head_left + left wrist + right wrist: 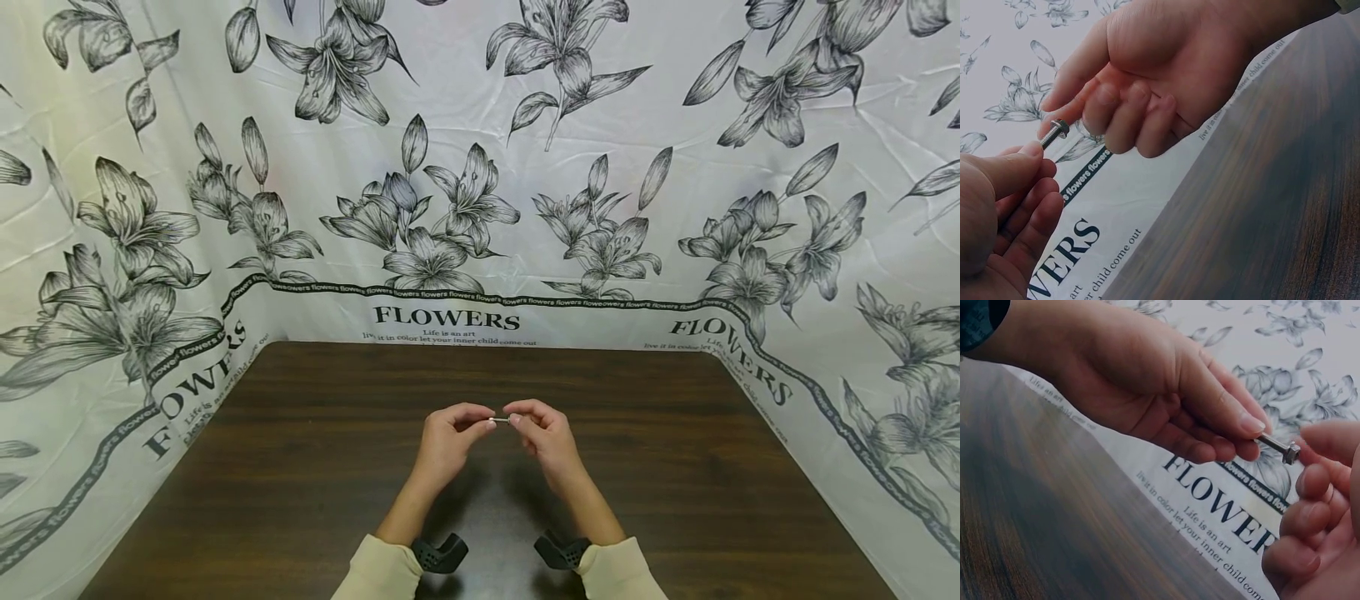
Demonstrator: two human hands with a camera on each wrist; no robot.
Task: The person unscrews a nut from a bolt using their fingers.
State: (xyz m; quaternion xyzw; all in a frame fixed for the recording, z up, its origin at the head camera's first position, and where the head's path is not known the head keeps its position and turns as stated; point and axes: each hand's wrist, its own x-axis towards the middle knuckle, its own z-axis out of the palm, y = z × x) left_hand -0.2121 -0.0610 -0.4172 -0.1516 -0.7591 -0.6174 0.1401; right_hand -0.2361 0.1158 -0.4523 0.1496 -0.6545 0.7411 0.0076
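Note:
A small metal bolt [500, 420] with a hex head lies sideways between the two hands, above the table. My left hand [444, 442] pinches its shank between thumb and forefinger, covering the end away from the head. In the left wrist view the threaded part of the bolt [1052, 136] sticks out from the left thumb tip. My right hand [553, 446] has its thumb and forefinger parted right by the head, as the right wrist view shows around the bolt [1290, 452]. The right hand's other fingers [1300, 556] are loosely curled and hold nothing.
Under the hands is a dark wood-grained table [315, 467]. A white cloth [600, 325] printed with flowers and lettering hangs behind and along both sides of it. Black wrist devices [440, 553] sit at both wrists, by pale yellow sleeves [382, 571].

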